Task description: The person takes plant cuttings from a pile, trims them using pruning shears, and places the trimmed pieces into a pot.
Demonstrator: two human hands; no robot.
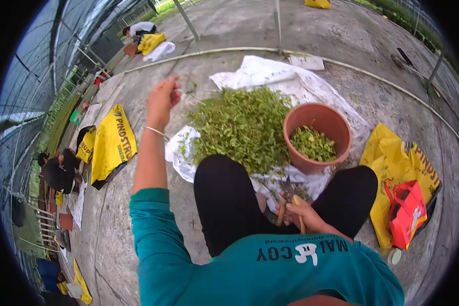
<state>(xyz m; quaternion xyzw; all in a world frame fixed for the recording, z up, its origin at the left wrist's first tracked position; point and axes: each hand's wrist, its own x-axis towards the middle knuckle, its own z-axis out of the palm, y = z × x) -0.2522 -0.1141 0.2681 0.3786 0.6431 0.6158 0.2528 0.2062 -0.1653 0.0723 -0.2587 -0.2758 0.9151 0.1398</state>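
shears (282,212): my right hand (309,215) closed round them, blades away, maybe for safety
left hand (162,98): curled; i couldn't tell its hold

Left hand (164,97) raised, arm (151,158) outstretched, fingers curled; right hand (306,213) low, gripping.

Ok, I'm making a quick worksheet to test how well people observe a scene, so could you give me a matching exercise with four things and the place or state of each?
Column one
1. Pruning shears
2. Red bag
3. Leafy sprigs
4. Plant pot

Column two
A. Lying on a yellow sack
B. Reddish-brown, with green leaves inside
C. Held in the right hand
D. Heaped on a white sheet

Right pairs: 1-C, 2-A, 3-D, 4-B
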